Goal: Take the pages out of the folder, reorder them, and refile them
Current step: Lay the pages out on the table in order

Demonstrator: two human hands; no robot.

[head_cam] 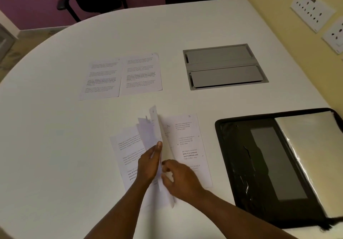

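Two pages [122,76] lie sorted beyond; left hand [149,162] grips upright loose sheets [153,127], right hand [178,178] relaxed, thumbing their edge. Page 3 [187,145] flat below, open folder [274,164] right. Check numbers, peel one at a time

Only two forearms and two hands of the person show, coming in from the bottom edge. Both forearms are bare up to where the picture cuts them off: no sleeve or cuff reaches into view. The left hand [148,162] and the right hand [181,179] are bare too, with no glove, ring, watch or wristband visible.
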